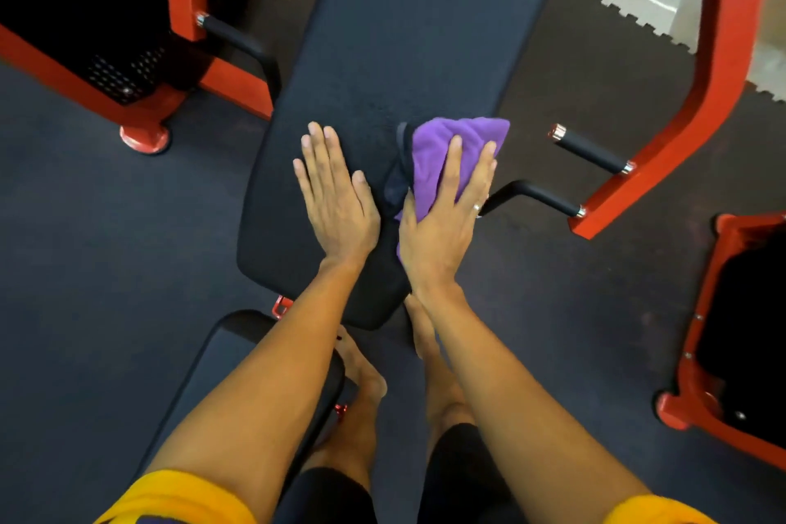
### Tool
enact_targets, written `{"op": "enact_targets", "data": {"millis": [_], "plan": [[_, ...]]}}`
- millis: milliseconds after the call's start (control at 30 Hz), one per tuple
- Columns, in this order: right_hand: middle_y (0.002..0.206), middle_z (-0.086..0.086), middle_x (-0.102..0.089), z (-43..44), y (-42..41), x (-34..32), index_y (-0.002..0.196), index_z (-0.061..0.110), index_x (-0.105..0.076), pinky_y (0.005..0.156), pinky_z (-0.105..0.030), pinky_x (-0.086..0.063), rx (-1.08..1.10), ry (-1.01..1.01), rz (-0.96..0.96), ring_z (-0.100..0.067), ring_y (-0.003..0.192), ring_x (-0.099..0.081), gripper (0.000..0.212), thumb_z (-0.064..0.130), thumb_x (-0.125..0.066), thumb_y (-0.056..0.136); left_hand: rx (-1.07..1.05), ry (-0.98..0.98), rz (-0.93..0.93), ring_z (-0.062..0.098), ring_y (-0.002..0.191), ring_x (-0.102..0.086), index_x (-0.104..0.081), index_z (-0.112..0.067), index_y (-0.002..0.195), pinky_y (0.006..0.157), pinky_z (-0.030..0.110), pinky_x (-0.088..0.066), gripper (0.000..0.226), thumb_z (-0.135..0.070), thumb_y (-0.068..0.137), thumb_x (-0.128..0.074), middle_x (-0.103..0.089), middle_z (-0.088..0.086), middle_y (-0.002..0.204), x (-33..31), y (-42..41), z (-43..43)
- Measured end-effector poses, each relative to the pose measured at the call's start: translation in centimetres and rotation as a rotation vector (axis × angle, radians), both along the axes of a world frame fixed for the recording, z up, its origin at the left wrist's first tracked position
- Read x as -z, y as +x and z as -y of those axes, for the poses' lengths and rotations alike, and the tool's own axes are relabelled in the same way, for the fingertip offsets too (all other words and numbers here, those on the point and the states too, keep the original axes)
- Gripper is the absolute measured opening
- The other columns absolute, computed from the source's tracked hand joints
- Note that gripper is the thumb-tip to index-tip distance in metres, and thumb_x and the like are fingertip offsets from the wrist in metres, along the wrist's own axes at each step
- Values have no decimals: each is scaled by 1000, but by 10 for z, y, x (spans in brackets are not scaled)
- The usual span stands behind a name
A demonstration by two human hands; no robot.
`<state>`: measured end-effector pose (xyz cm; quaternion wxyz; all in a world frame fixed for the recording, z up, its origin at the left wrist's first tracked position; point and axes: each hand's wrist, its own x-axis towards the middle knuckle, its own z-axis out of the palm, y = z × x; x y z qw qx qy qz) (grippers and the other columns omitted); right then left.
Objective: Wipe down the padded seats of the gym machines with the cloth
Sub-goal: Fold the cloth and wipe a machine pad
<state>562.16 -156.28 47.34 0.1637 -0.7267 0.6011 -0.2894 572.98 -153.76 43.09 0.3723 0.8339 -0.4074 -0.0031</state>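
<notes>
The purple cloth [431, 157] is lying bunched on the right half of the long black pad [404, 34], towards its near end. The right hand [442, 221] is pressing it flat with fingers straight and spread, not pinching it. The pad's long axis is running away from the person, leaning slightly rightward, so most of its length is lying ahead of the fingertips; the next stroke is probably going forward along it. The left hand [336, 200] is resting flat on the pad's left half, just beside the cloth, fingers straight. A smaller seat [221, 357] is sitting nearer, lower left. Red frames [719, 77] are standing on both sides.
</notes>
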Motion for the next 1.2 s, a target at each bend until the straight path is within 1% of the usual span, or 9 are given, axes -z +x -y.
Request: {"op": "enact_targets", "data": {"millis": [167, 267, 500, 633, 700, 800, 933, 1067, 1200], "plan": [[170, -6, 3, -54, -21, 22, 161, 33, -6, 92, -53, -58, 6, 234, 137, -29, 151, -24, 93, 29, -67, 89, 11, 8, 26, 34, 155, -15, -21, 3, 157, 127, 50, -9, 57, -22, 106, -29, -20, 22, 165, 3, 2, -1], [170, -7, -1, -20, -13, 4, 161, 29, -15, 95, -50, -57, 18, 212, 227, -28, 152, -22, 94, 15, -73, 89, -2, 24, 40, 34, 155, -14, -22, 4, 156, 127, 51, -10, 58, -21, 105, -31, -20, 22, 165, 3, 1, -1], [170, -2, -8, 40, 7, -35, 161, 29, -23, 99, -48, -54, 94, 55, 278, -25, 154, -25, 76, 26, -62, 96, -1, 29, 25, 34, 155, -13, -21, 4, 157, 127, 51, -9, 59, -18, 104, -33, -19, 22, 166, 0, 0, -1], [170, 7, 14, -14, -25, -8, 162, 40, -16, 98, -31, -55, -88, 238, 183, -11, 155, -17, 95, 8, -71, 92, -6, 39, 23, 33, 155, -14, -21, 3, 157, 127, 50, -9, 58, -20, 105, -30, -19, 21, 166, -1, -1, -2], [167, 13, 22, -13, -36, -4, 159, 52, -8, 99, -47, -55, -186, 269, 85, -31, 155, -22, 105, 5, -71, 89, -14, 47, 25, 33, 155, -13, -20, 3, 157, 127, 50, -9, 58, -19, 104, -30, -18, 21, 166, -2, -2, -2], [169, -7, 12, 20, -28, -16, 161, 33, -25, 115, -58, -37, -249, 85, -98, -45, 155, -1, 92, 4, -67, 85, -15, 46, 34, 33, 155, -13, -20, 3, 157, 127, 50, -9, 58, -19, 104, -30, -18, 21, 166, -1, -2, 0], [169, -20, -12, 64, 9, -53, 161, 26, -29, 125, -59, -7, -236, -133, -353, -51, 153, -4, 71, 22, -50, 94, -25, 52, 31, 31, 156, -11, -19, 1, 158, 127, 50, -8, 59, -21, 104, -28, -16, 20, 166, 0, -2, 0], [168, -15, -20, 57, 12, -47, 160, 22, -32, 126, -57, -3, -548, -273, -489, -39, 156, -14, 64, 42, -44, 101, -49, 36, -33, 20, 157, -3, -13, -3, 160, 128, 43, -3, 60, -23, 107, -33, -12, 14, 168, 1, -4, 2], [167, -8, -25, 64, -33, -34, 160, 20, -33, 127, -51, -4, -857, -400, -614, -30, 156, -20, 69, 31, -54, 95, -91, 25, -68, 20, 157, -6, -20, -3, 159, 128, 45, -6, 63, -25, 105, -42, -14, 13, 168, 0, -5, 3]]}}
